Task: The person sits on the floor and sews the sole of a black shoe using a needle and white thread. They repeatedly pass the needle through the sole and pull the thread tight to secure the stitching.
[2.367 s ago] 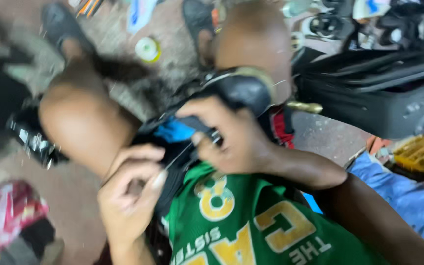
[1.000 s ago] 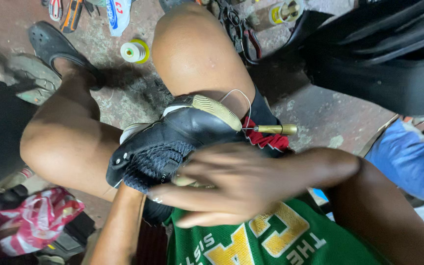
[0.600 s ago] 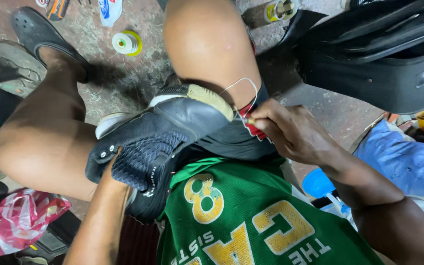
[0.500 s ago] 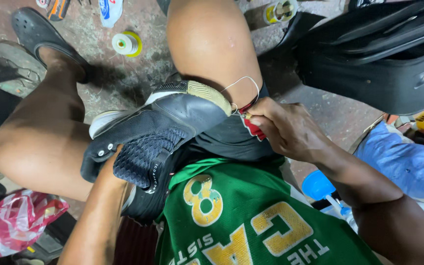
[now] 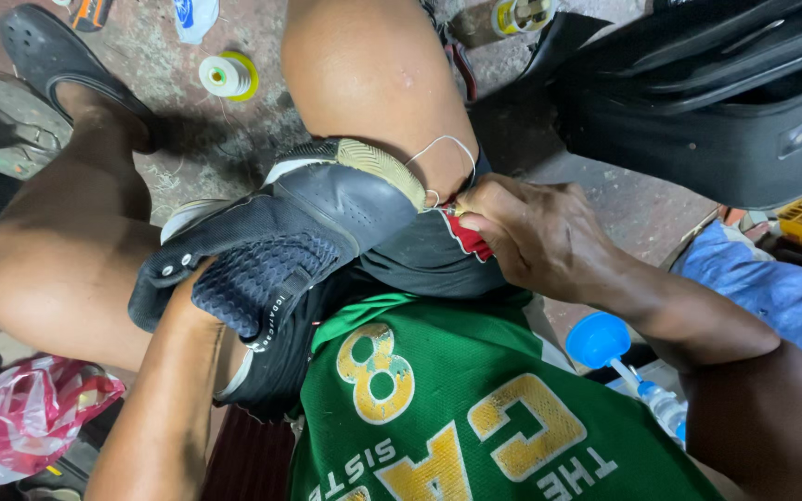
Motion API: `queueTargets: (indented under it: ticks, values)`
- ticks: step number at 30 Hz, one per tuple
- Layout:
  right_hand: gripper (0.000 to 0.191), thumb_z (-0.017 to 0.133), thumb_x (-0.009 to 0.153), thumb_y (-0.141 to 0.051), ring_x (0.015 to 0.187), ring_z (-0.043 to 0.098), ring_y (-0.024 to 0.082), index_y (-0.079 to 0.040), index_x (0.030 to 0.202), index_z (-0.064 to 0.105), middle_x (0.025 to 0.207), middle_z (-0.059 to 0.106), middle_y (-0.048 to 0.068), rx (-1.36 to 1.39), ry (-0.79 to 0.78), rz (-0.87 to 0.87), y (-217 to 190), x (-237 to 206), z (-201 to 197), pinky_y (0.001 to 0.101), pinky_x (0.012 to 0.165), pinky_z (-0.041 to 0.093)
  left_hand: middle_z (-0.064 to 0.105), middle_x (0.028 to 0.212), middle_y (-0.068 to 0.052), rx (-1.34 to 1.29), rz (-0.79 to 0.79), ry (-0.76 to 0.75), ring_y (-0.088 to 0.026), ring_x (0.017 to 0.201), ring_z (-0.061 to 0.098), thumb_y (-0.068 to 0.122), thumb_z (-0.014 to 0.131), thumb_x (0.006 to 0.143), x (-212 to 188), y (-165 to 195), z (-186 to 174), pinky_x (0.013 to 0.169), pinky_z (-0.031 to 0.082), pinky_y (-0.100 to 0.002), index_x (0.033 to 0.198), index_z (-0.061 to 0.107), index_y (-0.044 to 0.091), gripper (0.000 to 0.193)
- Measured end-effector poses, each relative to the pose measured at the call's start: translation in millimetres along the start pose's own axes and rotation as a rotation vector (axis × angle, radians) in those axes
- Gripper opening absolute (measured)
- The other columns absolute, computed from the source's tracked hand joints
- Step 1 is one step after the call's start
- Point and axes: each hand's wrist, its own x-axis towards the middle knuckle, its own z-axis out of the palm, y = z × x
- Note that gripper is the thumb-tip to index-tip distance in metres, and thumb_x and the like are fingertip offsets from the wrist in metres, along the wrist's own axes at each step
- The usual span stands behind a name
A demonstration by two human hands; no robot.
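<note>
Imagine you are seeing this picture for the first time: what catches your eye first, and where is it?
A black sneaker lies across the person's lap at centre, its toe against the raised knee, with a loop of white thread arching from the toe. The right hand pinches at that toe, while the left hand is hidden inside the shoe. A spool of white thread sits on the floor at upper left, and a black suitcase fills the upper right.

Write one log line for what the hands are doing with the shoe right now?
left hand: inside black shoe, hidden | right hand: pinching at toe by white thread | shoe: on lap
</note>
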Motion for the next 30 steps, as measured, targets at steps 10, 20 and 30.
queueTargets:
  ticks: [10, 20, 30]
  values:
    - [0.016, 0.062, 0.09, -0.009, 0.07, 0.067, 0.035, -0.006, 0.106, 0.061, 0.093, 0.067, 0.014, -0.169, -0.101, -0.068, -7.1, 15.8, -23.2, 0.0449, 0.058, 0.052, 0.074, 0.102, -0.012, -0.02, 0.011, 0.019, -0.021, 0.093, 0.068, 0.012, 0.06, 0.088, 2.3, 5.5, -6.9, 0.081, 0.053, -0.036, 0.112, 0.07, 0.003, 0.027]
    - [0.015, 0.066, 0.102, -0.013, 0.072, 0.067, 0.036, -0.003, 0.113, 0.063, 0.096, 0.068, 0.016, -0.214, -0.026, -0.112, -24.0, 38.1, -32.3, 0.0449, 0.062, 0.053, 0.074, 0.103, -0.012, -0.038, 0.04, 0.035, -0.02, 0.094, 0.068, 0.01, 0.058, 0.089, 7.7, 9.0, -11.6, 0.082, 0.053, -0.035, 0.113, 0.07, 0.003, 0.028]
    - [0.022, 0.065, 0.088, -0.01, 0.086, 0.06, 0.024, -0.003, 0.109, 0.064, 0.095, 0.06, 0.009, -0.613, 0.058, -0.299, -60.0, 46.8, -29.8, 0.0378, 0.074, 0.05, 0.074, 0.104, -0.011, -0.058, 0.048, 0.027, -0.019, 0.095, 0.067, 0.009, 0.057, 0.09, 1.1, 11.2, -8.5, 0.083, 0.052, -0.034, 0.115, 0.069, 0.002, 0.029]
